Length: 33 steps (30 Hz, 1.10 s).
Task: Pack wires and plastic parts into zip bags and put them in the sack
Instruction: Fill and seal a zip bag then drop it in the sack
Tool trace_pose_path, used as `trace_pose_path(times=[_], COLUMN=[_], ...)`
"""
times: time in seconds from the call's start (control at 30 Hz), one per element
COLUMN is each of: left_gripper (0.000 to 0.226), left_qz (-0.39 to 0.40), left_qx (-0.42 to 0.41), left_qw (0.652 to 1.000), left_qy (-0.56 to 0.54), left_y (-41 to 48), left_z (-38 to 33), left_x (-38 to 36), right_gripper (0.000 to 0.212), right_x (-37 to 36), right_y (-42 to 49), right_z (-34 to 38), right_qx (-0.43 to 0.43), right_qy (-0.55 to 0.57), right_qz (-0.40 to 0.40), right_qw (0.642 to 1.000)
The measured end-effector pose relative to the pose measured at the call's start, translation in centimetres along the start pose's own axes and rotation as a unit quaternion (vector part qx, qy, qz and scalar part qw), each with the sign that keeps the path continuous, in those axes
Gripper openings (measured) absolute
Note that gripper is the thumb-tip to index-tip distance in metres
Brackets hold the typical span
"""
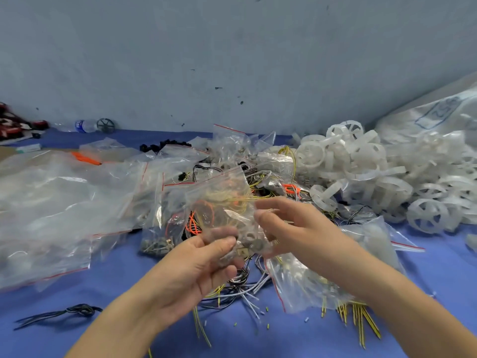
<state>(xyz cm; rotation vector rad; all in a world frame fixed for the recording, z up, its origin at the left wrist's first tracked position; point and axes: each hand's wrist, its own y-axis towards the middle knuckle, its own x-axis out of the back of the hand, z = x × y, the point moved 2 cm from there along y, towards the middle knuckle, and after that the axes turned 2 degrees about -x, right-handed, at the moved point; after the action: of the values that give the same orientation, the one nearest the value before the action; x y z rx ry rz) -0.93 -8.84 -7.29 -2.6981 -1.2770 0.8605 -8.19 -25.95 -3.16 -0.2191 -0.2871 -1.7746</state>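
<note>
The small clear zip bag w/ red seal line [219, 200], filled w/ yellow and orange wires and small parts, is held up in the middle, over the blue table cover [103, 293]. The left hand [201, 262] pinches its bottom corner, fingers curled narrow. The right hand [289, 226] pinches its right edge btw. thumb and fingers. From the bag, at 3 o'clock lies a pile of white translucent plastic wheels [374, 177]; at 9 o'clock, big clear plastic bags [51, 202]; at 2 o'clock, a large clear sack w/ blue writing [438, 112].
</note>
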Motion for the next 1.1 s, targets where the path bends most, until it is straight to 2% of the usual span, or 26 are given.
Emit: trace_pose_path(times=[0.07,0.1,0.2,0.23,0.3,0.37,0.47,0.6,0.73,0.87,0.93,1.03,1.1], left_gripper=[0.023,0.021,0.017,0.018,0.023,0.022,0.02,0.019,0.02,0.023,0.027,0.049,0.048], left_qz=[0.005,0.004,-0.024,-0.039,-0.071,-0.092,-0.091,-0.062,-0.017,0.07,0.109,0.126,0.142], left_qx=[0.016,0.023,0.031,0.029,0.023,0.02,0.022,0.014,-0.004,-0.01,0.002,0.019,0.017], left_qw=[0.999,0.998,0.991,0.99,0.989,0.989,0.992,0.998,0.997,0.985,0.979,0.975,0.974], left_qy=[-0.04,-0.065,-0.126,-0.136,-0.13,-0.114,-0.089,-0.006,0.072,0.159,0.174,0.182,0.174], left_y=[0.0,0.0,0.5,0.7,1.0,1.1,0.9,0.8,1.1,1.8,1.9,2.6,3.0], left_z=[0.1,0.2,0.8,1.0,1.5,2.0,2.5,2.8,2.8,3.2,3.6,4.2,4.5], left_x=[0.0,0.1,0.2,0.2,0.2,0.1,-0.3,-1.6,-3.2,-5.0,-5.8,-6.6,-7.1], right_gripper=[0.029,0.031,0.038,0.043,0.05,0.048,0.033,0.039,0.046,0.027,0.028,0.031,0.034], right_x=[1.0,1.4,2.4,2.3,1.3,0.2,0.0,0.8,1.0,0.5,-0.1,-0.9,-0.8], right_y=[-0.4,-0.5,-1.2,-1.4,-2.0,-2.3,-2.1,-2.2,-2.8,-3.4,-3.6,-3.8,-3.7], right_z=[0.5,0.6,0.7,0.5,0.2,-0.4,-0.8,-0.7,-0.6,-0.8,-0.7,-0.7,-0.6], right_qx=[0.031,0.043,0.022,0.008,-0.012,-0.013,-0.005,0.026,0.061,0.072,0.059,0.063,0.064], right_qy=[-0.132,-0.218,-0.458,-0.504,-0.55,-0.577,-0.607,-0.616,-0.653,-0.605,-0.586,-0.581,-0.576], right_qz=[-0.029,-0.047,-0.109,-0.124,-0.119,-0.098,-0.097,-0.148,-0.14,-0.185,-0.214,-0.246,-0.259], right_qw=[0.99,0.974,0.882,0.855,0.826,0.811,0.789,0.774,0.741,0.771,0.779,0.773,0.773])
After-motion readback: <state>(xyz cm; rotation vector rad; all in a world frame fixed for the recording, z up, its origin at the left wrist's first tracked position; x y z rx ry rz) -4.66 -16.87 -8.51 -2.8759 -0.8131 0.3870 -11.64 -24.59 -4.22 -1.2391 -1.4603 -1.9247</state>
